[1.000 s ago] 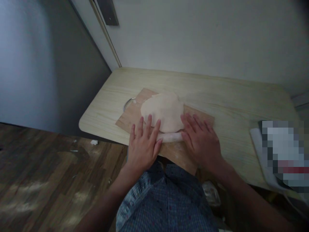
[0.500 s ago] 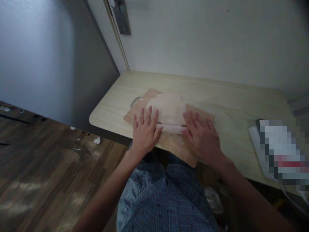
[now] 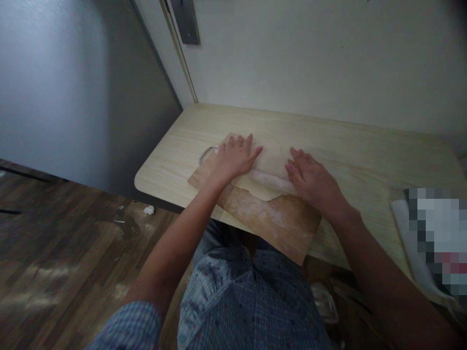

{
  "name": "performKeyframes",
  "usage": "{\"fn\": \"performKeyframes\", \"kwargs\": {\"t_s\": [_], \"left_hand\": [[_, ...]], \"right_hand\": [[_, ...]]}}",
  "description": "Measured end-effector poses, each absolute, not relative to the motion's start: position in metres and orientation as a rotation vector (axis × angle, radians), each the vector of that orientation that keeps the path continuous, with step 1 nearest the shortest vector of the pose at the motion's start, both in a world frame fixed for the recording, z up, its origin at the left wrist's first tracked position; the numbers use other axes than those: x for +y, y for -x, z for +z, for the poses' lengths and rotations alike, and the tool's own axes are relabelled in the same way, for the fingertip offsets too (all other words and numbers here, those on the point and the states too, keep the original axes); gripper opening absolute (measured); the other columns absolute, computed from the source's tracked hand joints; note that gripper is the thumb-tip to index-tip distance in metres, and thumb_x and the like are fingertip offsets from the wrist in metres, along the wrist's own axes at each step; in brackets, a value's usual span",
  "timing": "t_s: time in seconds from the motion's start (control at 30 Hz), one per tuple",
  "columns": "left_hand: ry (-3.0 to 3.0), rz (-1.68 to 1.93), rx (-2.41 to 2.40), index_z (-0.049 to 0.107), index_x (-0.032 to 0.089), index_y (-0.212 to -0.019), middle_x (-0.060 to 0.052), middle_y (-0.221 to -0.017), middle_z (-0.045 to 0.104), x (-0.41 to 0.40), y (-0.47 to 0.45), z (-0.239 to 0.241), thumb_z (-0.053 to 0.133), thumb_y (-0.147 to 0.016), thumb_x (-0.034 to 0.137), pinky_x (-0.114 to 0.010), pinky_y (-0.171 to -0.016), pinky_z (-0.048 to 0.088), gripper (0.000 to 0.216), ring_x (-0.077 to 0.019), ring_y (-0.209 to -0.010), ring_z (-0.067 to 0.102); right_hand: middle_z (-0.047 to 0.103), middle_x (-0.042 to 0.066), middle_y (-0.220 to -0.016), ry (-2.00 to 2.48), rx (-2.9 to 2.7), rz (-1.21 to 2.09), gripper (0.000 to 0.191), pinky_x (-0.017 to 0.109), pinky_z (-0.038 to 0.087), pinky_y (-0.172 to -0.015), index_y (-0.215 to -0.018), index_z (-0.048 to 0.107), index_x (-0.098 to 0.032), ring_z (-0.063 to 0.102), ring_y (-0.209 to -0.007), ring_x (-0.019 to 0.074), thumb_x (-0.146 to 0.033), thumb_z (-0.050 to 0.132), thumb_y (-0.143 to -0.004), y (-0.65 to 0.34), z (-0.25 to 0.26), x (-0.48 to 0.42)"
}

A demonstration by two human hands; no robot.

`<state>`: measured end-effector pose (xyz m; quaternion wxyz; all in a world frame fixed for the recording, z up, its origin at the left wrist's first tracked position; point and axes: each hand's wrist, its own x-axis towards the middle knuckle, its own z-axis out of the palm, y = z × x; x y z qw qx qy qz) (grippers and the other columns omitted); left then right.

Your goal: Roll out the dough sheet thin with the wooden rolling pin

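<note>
A flat sheet of pale dough lies on a floured wooden cutting board with a metal handle at its left. Across the dough runs a white, flour-dusted rolling pin. My left hand lies over the pin's left end, fingers outstretched and pointing away from me. Over the right end rests my right hand, its fingers extended and angled left. Both palms hide the pin's ends. A strip of dough with an uneven edge shows on the near side of the pin.
The board sits on a pale wooden table and overhangs its front edge. At the table's right is a pixelated item. A white wall stands behind, and a grey panel at left. White scraps lie on the floor.
Both hands have moved forward, away from me, with the rolling pin travelling over the dough. More of the board's floured near part shows now. The view has shifted slightly.
</note>
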<state>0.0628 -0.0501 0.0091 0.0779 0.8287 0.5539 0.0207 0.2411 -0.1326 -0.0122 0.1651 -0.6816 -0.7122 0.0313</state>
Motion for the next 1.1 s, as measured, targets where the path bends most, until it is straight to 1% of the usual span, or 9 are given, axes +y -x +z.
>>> {"fn": "performKeyframes", "kwargs": {"t_s": [0.13,0.33,0.5,0.67,0.8,0.93,1.1], "left_hand": [[-2.435,-0.020,1.603,0.019,0.016,-0.142,-0.014,-0.145,0.028,-0.028,-0.071,0.008,0.016,-0.090,0.052,-0.052,-0.103,0.024,0.063,-0.0353,-0.132,0.023],[-2.393,-0.062,1.672,0.017,0.016,-0.143,-0.015,-0.147,0.022,-0.018,-0.081,0.007,0.021,-0.090,0.051,-0.058,-0.102,0.019,0.063,-0.0368,-0.134,0.016],[-2.403,-0.122,1.663,0.014,0.017,-0.143,-0.014,-0.149,0.018,-0.023,-0.080,0.007,0.025,-0.089,0.053,-0.058,-0.104,0.015,0.066,-0.0354,-0.136,0.011],[-2.462,-0.078,1.675,0.013,0.019,-0.143,-0.012,-0.149,0.016,-0.034,-0.073,0.005,0.027,-0.088,0.053,-0.057,-0.105,0.012,0.067,-0.0340,-0.136,0.009],[-2.507,-0.054,1.690,0.011,0.020,-0.144,-0.010,-0.150,0.016,-0.048,-0.065,0.006,0.027,-0.088,0.053,-0.055,-0.106,0.012,0.067,-0.0323,-0.137,0.009],[-2.517,-0.103,1.693,0.011,0.020,-0.144,-0.010,-0.149,0.017,-0.061,-0.056,0.007,0.026,-0.088,0.054,-0.054,-0.106,0.012,0.067,-0.0320,-0.137,0.010],[-2.540,-0.072,1.694,0.014,0.020,-0.143,-0.011,-0.149,0.020,-0.076,-0.047,0.005,0.024,-0.089,0.054,-0.052,-0.107,0.014,0.065,-0.0311,-0.136,0.014]], "right_hand": [[0.042,0.017,-0.136,1.922,-2.055,0.062,0.054,0.054,0.033,-0.096,-0.137,0.036,-0.014,0.036,-0.127,0.0291,-0.040,0.019,-0.092,-0.245,-0.018,-0.128],[0.042,0.017,-0.136,1.944,-2.136,0.073,0.052,0.057,0.031,-0.096,-0.136,0.036,-0.013,0.033,-0.128,0.0306,-0.035,0.018,-0.092,-0.252,-0.025,-0.125],[0.042,0.016,-0.136,1.933,-2.181,0.114,0.052,0.055,0.032,-0.096,-0.136,0.036,-0.014,0.031,-0.129,0.0298,-0.035,0.018,-0.092,-0.255,-0.025,-0.125],[0.043,0.016,-0.135,1.904,-2.187,0.114,0.051,0.054,0.033,-0.097,-0.136,0.035,-0.013,0.033,-0.129,0.0289,-0.031,0.021,-0.091,-0.250,-0.018,-0.130],[0.041,0.016,-0.137,1.907,-2.185,0.103,0.051,0.052,0.035,-0.096,-0.136,0.035,-0.012,0.033,-0.129,0.0295,-0.032,0.022,-0.091,-0.240,-0.010,-0.140],[0.038,0.018,-0.139,1.935,-2.221,0.086,0.051,0.052,0.034,-0.097,-0.136,0.034,-0.010,0.030,-0.130,0.0310,-0.032,0.023,-0.091,-0.230,-0.003,-0.152],[0.039,0.014,-0.139,1.915,-2.241,0.005,0.050,0.050,0.031,-0.100,-0.136,0.035,-0.013,0.030,-0.130,0.0278,-0.031,0.022,-0.092,-0.222,0.000,-0.165]]}}
